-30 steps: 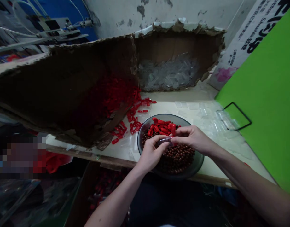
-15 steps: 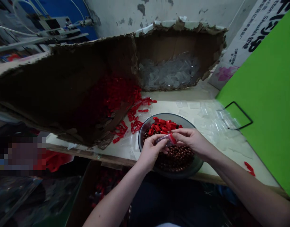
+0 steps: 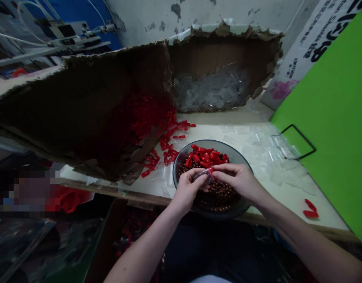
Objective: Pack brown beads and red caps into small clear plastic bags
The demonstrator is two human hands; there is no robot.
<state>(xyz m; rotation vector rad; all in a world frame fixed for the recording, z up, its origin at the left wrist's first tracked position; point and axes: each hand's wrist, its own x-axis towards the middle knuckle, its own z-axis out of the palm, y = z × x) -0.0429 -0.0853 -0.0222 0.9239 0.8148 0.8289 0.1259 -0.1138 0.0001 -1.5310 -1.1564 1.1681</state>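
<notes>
My left hand (image 3: 187, 189) is closed on a small clear plastic case (image 3: 202, 174), held tilted over a bowl. At the case's right end sits a red cap (image 3: 211, 171), pinched between the thumb and fingers of my right hand (image 3: 241, 179). What the case contains is too small to make out. Below both hands, the grey bowl (image 3: 238, 158) holds many round brown beads (image 3: 224, 193), and a heap of red plastic caps (image 3: 209, 157) lies on top of them at the far side.
A torn cardboard box (image 3: 145, 59) has red pieces (image 3: 139, 114) spilling from its left part and clear cases (image 3: 210, 92) in its right. More clear cases (image 3: 269, 149) lie on the white table (image 3: 204, 124). A green panel (image 3: 331, 129) with a black wire loop (image 3: 305, 143) borders the right.
My right hand has shifted slightly left and down, with the red cap still in its fingers. The left hand keeps its hold on the case, nearly unmoved.
</notes>
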